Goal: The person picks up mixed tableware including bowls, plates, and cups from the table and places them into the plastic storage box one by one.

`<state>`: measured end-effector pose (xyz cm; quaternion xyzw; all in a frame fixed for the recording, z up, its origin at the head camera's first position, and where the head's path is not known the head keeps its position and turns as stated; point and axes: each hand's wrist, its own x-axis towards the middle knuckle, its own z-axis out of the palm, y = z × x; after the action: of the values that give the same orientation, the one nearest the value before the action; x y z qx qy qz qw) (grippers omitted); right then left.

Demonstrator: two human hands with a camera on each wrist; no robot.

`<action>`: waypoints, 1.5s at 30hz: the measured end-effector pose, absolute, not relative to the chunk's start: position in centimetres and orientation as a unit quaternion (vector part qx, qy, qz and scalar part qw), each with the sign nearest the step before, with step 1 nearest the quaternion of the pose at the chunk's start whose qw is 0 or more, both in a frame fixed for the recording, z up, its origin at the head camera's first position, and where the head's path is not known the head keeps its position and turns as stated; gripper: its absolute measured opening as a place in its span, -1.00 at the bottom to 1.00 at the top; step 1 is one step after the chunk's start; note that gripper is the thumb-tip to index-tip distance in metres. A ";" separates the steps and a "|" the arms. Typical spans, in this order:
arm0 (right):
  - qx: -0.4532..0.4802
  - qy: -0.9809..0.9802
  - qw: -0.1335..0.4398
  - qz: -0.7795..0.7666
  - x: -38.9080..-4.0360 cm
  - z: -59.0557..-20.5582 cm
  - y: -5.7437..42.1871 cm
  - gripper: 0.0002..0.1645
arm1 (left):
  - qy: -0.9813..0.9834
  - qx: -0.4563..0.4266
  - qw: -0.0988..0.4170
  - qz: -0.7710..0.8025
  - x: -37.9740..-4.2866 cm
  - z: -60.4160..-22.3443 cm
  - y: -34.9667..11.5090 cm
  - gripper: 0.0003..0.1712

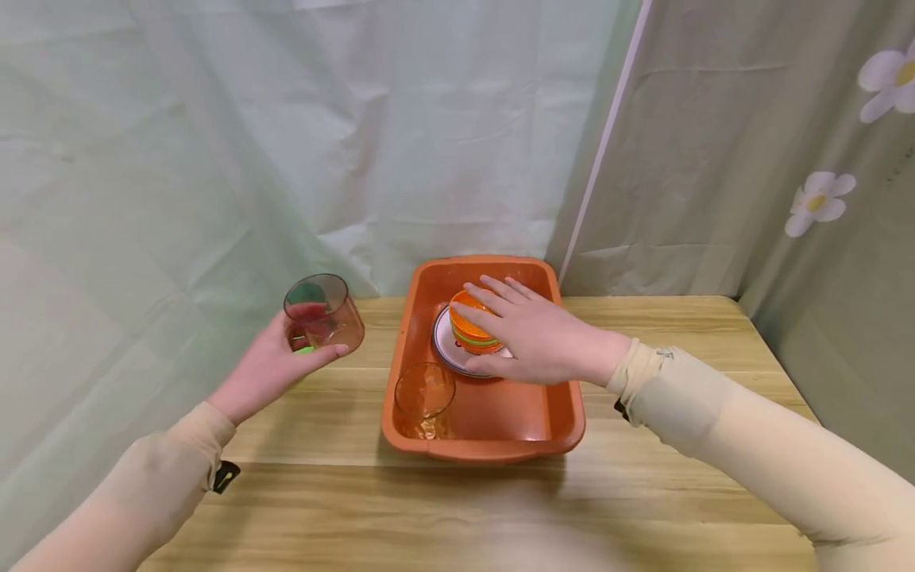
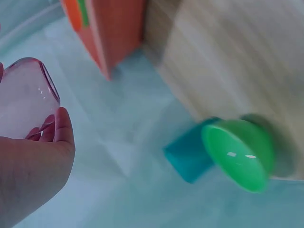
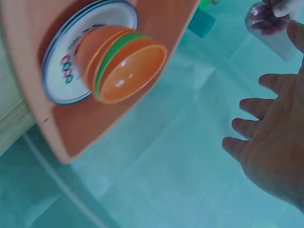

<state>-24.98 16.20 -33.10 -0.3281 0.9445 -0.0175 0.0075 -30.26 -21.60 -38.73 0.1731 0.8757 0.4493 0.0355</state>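
My left hand grips a clear, pinkish drinking glass in the air, left of an orange plastic tub. The left wrist view shows fingers and thumb around the same glass. Over the tub my right hand is spread, palm down, with straight fingers and nothing in it. It partly hides a stack of orange and green bowls, which sits on white plates with blue rims. In the tub's near left corner stands another clear glass.
A bright green bowl and a teal cup are at the wooden table's left edge, mostly behind the held glass in the head view. Pale curtains hang behind the table and along its sides.
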 end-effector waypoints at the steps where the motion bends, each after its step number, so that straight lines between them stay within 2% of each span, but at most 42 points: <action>1: -0.323 0.946 0.007 -0.024 -24.8 -33.1 16.7 -0.05 | 0.875 0.179 0.039 0.448 -30.2 -38.3 -21.0 -0.12; 14: -0.283 0.957 -0.008 -0.064 -22.8 -34.0 22.9 -0.01 | 0.837 0.275 0.082 0.465 -30.2 -35.9 -12.4 -0.23; 25: -0.270 0.960 -0.019 -0.078 -21.8 -34.6 25.6 -0.03 | 0.800 0.328 0.134 0.483 -29.4 -35.2 -6.0 -0.27; 32: -0.253 0.963 -0.017 -0.094 -21.5 -34.8 26.6 -0.01 | 0.799 0.362 0.134 0.462 -29.2 -35.4 -3.3 -0.35; 45: -0.171 0.911 0.012 -0.374 -21.7 -34.3 23.9 0.00 | 0.798 0.370 0.133 0.457 -29.1 -35.6 -2.3 -0.42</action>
<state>-21.71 23.85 -34.29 -0.1715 0.9115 -0.3737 0.0118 -29.08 -2.35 -35.61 0.3704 0.7975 0.4572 0.1331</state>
